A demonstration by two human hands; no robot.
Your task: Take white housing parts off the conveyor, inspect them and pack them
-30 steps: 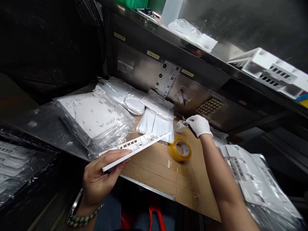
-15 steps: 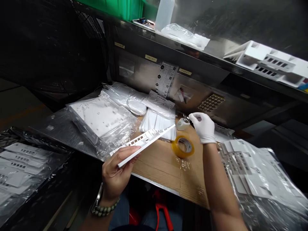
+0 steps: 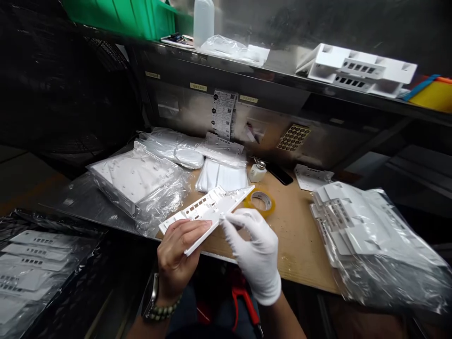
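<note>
My bare left hand (image 3: 181, 249) grips a white plastic panel (image 3: 226, 209) with a row of square slots, held tilted over the cardboard. At the panel's near edge is my white-gloved right hand (image 3: 256, 254), thumb and fingertips pinched together. Whatever lies between those fingertips is too small to make out. A roll of yellow tape (image 3: 270, 202) lies flat just behind the right hand. Farther back stands a small white bottle with a metal top (image 3: 257, 172). To its right rests a black phone (image 3: 280, 174).
Bagged white panels lie on the right (image 3: 367, 235), at the left (image 3: 136, 174) and in a lower-left container (image 3: 35, 259). A stack of white sheets (image 3: 222, 176) sits behind the panel. The shelf (image 3: 282, 75) overhead carries white parts (image 3: 360, 70) and a clear bottle (image 3: 204, 23).
My right hand has left the small bottle and come down and left to the panel's edge. My left hand still holds the panel. The view has shifted right.
</note>
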